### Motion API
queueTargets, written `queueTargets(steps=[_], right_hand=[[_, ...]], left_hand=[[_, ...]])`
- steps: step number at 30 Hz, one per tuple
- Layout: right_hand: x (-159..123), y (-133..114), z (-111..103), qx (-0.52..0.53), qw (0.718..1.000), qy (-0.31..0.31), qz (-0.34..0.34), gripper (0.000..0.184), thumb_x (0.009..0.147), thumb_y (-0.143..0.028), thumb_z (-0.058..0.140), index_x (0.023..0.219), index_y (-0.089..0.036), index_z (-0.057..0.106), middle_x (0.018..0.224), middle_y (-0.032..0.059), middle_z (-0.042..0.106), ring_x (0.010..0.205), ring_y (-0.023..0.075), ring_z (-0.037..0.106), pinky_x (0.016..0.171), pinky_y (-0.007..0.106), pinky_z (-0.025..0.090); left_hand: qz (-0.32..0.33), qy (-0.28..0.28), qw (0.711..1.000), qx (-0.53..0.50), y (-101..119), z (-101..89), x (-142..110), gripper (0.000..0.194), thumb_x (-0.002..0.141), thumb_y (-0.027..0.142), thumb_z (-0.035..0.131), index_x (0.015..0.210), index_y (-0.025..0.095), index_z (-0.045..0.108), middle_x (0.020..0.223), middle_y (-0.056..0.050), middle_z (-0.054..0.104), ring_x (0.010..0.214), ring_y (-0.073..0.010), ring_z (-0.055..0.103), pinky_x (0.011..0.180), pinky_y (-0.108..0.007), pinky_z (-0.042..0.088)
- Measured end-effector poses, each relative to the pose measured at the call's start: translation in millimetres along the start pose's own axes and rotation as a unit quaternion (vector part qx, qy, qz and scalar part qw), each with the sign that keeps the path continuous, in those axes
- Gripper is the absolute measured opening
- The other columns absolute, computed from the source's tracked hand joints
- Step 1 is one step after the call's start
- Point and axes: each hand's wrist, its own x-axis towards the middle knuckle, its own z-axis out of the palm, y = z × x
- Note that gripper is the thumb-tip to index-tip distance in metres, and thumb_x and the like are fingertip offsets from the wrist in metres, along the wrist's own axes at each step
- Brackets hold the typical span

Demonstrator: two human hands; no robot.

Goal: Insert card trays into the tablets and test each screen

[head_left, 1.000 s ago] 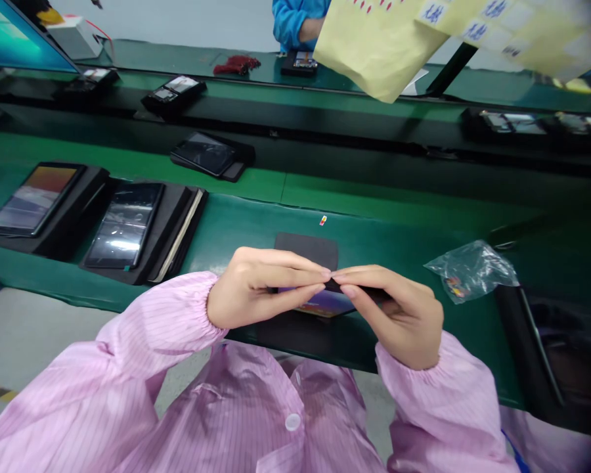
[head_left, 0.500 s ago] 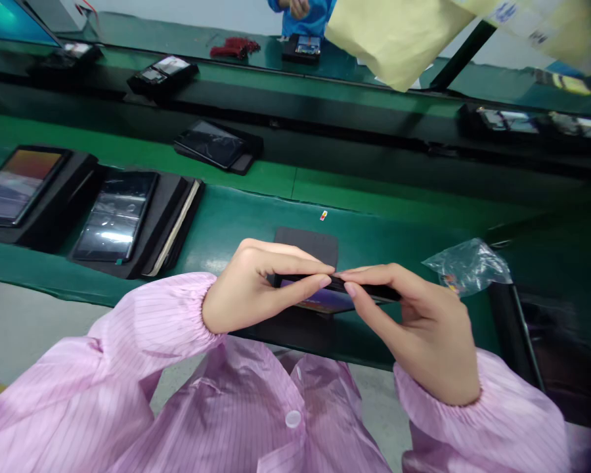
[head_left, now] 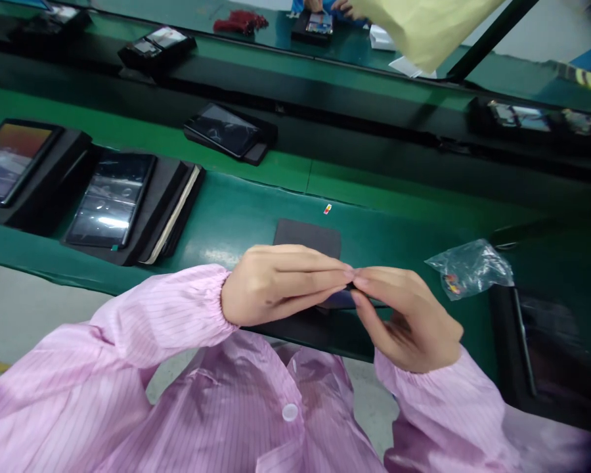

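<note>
In the head view, my left hand lies across the top of a tablet, fingers pressed together and closed at its dark upper edge. My right hand pinches that same edge between thumb and fingers, its fingertips meeting those of the left. The tablet is tilted, and only a strip of its screen shows below the hands; the rest is covered. Behind the hands, a dark grey foam pad lies on the green bench mat. Whether anything small sits between the fingertips cannot be made out.
Tablets on black foam blocks lie at left. Another tablet rests farther back. A clear plastic bag and a dark tablet are at right. A small coloured sticker lies ahead. Across the line, a co-worker's hands handle a device.
My left hand has turned over and shifted right, now covering more of the tablet. My right hand has drawn in slightly. The view has tipped down, and the co-worker's hands have come lower to the device.
</note>
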Motion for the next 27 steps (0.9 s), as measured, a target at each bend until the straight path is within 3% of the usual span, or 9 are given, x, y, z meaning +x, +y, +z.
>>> queueTargets(steps=[7, 11, 17, 21, 24, 27], right_hand=[[-2, 6, 1, -0.074, 0.992, -0.004, -0.103, 0.028, 0.079, 0.000, 0.064, 0.105, -0.010, 0.063, 0.086, 0.0142, 0.073, 0.083, 0.0220, 0.072, 0.069, 0.030, 0.063], [0, 9, 2, -0.095, 0.988, -0.014, -0.123, 0.028, 0.079, 0.001, 0.064, 0.105, -0.011, 0.063, 0.086, 0.0136, 0.074, 0.081, 0.0217, 0.072, 0.065, 0.031, 0.063], [3, 6, 1, -0.050, 0.996, -0.016, -0.067, 0.024, 0.082, 0.001, 0.060, 0.101, -0.013, 0.063, 0.084, 0.0118, 0.073, 0.076, 0.0176, 0.071, 0.064, 0.026, 0.062], [3, -2, -2, 0.009, 1.000, -0.007, -0.006, 0.028, 0.079, 0.003, 0.062, 0.100, -0.015, 0.064, 0.087, 0.0092, 0.072, 0.079, 0.0162, 0.071, 0.067, 0.026, 0.061], [1, -6, -3, 0.024, 1.000, -0.002, 0.006, 0.029, 0.077, 0.005, 0.063, 0.099, -0.014, 0.064, 0.086, 0.0084, 0.072, 0.081, 0.0160, 0.071, 0.068, 0.026, 0.061], [-2, -7, -3, 0.031, 0.999, -0.003, 0.012, 0.030, 0.076, 0.006, 0.063, 0.099, -0.013, 0.065, 0.089, 0.0097, 0.072, 0.082, 0.0167, 0.072, 0.068, 0.027, 0.060]], left_hand=[[0.164, -0.042, 0.978, 0.126, -23, -7.1, -8, 0.020, 0.090, 0.014, 0.058, 0.107, 0.016, 0.069, 0.117, -0.005, 0.072, 0.114, -0.0129, 0.066, 0.102, -0.021, 0.053], [0.168, -0.068, 0.973, 0.146, -25, -11.3, -7, 0.020, 0.091, 0.016, 0.057, 0.108, 0.019, 0.068, 0.118, -0.001, 0.071, 0.116, -0.0124, 0.064, 0.106, -0.024, 0.052], [0.095, -0.041, 0.987, 0.126, -12, -11.2, -3, 0.017, 0.088, 0.014, 0.061, 0.103, 0.014, 0.070, 0.111, -0.006, 0.074, 0.101, -0.0142, 0.071, 0.090, -0.021, 0.059], [-0.011, -0.045, 0.999, -0.016, -3, -14.4, 8, 0.016, 0.088, 0.016, 0.062, 0.098, 0.015, 0.074, 0.101, -0.007, 0.077, 0.088, -0.0127, 0.074, 0.080, -0.016, 0.059], [-0.124, -0.052, 0.986, -0.094, 1, -19.4, 16, 0.015, 0.086, 0.019, 0.064, 0.095, 0.017, 0.076, 0.090, -0.005, 0.078, 0.079, -0.0128, 0.074, 0.072, -0.016, 0.059], [-0.171, -0.095, 0.973, -0.122, 4, -23.5, 21, 0.013, 0.085, 0.020, 0.065, 0.089, 0.020, 0.078, 0.088, -0.002, 0.078, 0.078, -0.0136, 0.074, 0.070, -0.018, 0.059]])
